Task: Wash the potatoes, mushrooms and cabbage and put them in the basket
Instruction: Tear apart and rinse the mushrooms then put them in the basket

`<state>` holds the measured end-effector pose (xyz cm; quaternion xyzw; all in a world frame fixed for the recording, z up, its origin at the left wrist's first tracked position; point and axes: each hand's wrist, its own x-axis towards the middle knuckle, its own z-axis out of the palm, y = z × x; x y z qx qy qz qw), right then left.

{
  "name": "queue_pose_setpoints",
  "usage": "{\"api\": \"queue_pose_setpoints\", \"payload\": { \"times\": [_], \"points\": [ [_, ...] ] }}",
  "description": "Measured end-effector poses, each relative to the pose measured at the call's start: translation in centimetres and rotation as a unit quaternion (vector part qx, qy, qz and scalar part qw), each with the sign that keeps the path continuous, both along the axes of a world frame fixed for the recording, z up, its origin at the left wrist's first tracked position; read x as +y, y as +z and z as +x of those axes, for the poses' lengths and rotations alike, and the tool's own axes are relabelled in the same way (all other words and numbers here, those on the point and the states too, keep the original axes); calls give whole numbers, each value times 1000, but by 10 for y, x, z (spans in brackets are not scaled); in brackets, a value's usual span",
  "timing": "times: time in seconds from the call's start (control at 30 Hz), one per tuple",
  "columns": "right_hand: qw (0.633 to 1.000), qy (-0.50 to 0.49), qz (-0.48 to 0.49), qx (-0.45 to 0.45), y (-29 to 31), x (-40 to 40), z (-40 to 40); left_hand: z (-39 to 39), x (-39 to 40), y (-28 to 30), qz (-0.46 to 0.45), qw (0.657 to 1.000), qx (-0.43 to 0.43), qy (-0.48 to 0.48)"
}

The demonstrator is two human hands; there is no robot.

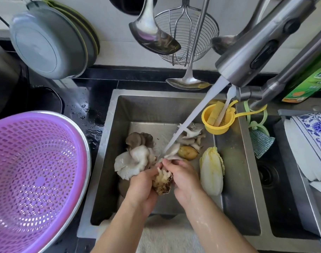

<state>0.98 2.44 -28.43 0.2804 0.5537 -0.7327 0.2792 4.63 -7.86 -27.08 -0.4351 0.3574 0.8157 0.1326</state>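
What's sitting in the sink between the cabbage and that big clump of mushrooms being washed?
In the head view, a potato lies between the cabbage and the mushroom cluster.
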Motion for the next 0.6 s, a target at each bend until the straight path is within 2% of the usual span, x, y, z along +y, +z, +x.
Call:
{"api": "queue_pose_setpoints", "payload": {
  "times": [0.13,0.23,0.33,0.43,0.53,0.6],
  "points": [
    [997,11,-77,6,3,8,-4,0,-8,1,50,999,16,-3],
    [991,111,-75,17,3,18,-7,0,-17,5,51,997,2,-63],
    [980,197,23,31,-1,24,-11,-2,-23,8,-1,988,-30,-153],
    [976,183,106,41,-10,23,-16,-5,-22,9,-30,977,-25,-210],
    [981,142,127,45,-14,17,-18,-9,-19,6,-35,983,-36,-174],
    [975,149,147,75,-15,14,-17,-9,-22,7,12,988,-39,-152]
  ]
}}
